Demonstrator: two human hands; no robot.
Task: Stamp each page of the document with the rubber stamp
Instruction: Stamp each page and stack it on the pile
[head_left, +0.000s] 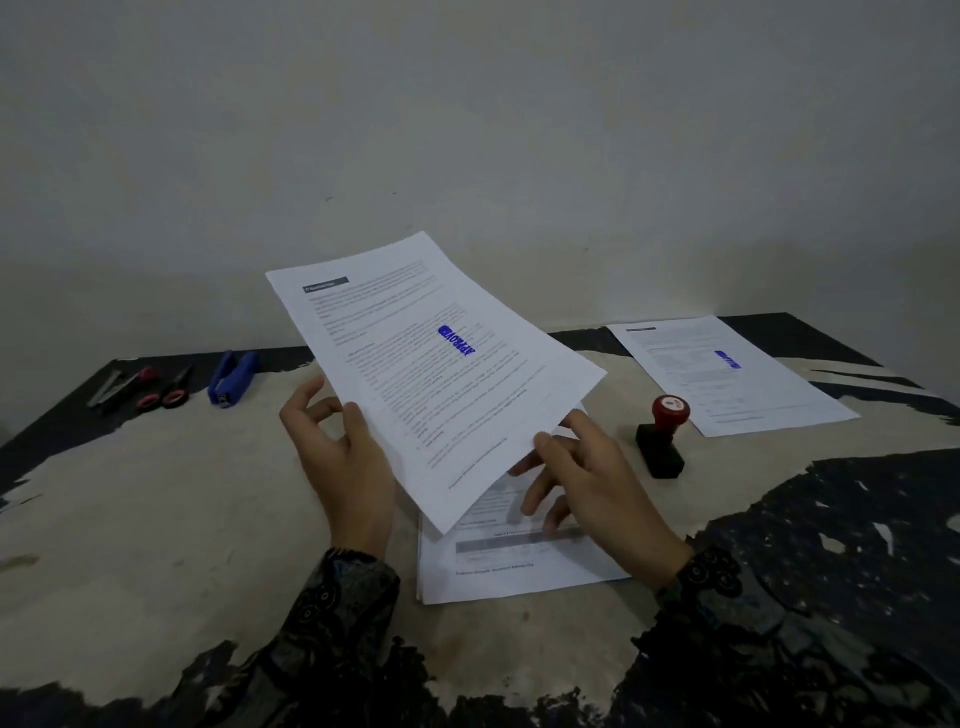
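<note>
Stamped white printed page (436, 364) lifted clear.
I see both hands, left hand (337, 457) and right hand (587, 483), pinching its near edge, probably bound for the stamped sheet (727, 374) beyond the red-knobbed black rubber stamp (662, 441).

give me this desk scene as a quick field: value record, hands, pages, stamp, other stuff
left hand: grips the left edge of the lifted page
right hand: pinches the lifted page's lower right edge
lifted page: held above the table, blue stamp mark on it
stack: lies under the hands, top sheet shows no mark where visible
stamped page: lies flat at far right, blue mark
rubber stamp: stands on the table, red knob, untouched
far left: scissors, blue stapler
</note>
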